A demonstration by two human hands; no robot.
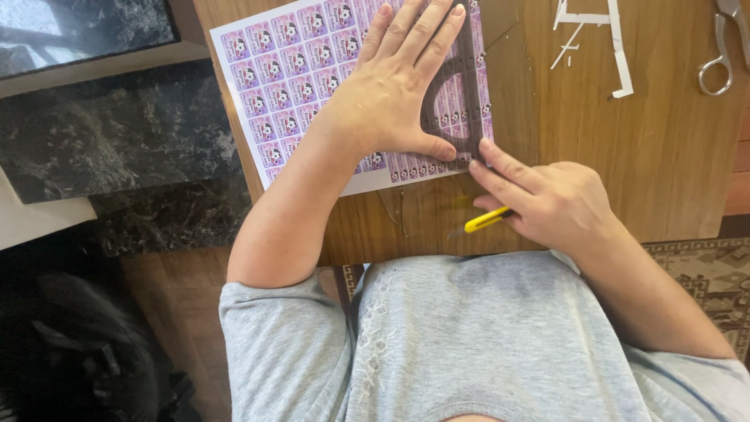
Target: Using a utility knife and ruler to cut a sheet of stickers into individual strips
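A grey short-sleeved top [484, 336] was worn, filling the lower frame. Pale lace-like stitching [375, 328] was seen down its front. Both forearms were left bare.

We see a smooth wooden table [625, 156], a glossy paper sheet [289, 70], a dark see-through plastic ruler [461, 94], a yellow plastic knife [486, 221] and shiny metal scissors [723, 47].

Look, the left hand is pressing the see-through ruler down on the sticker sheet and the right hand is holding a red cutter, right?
Not quite: the cutter is yellow, not red. The head view shows it in the right hand near the table's front edge. The rest is right: the left hand lies flat on the see-through ruler, which lies on the sticker sheet.
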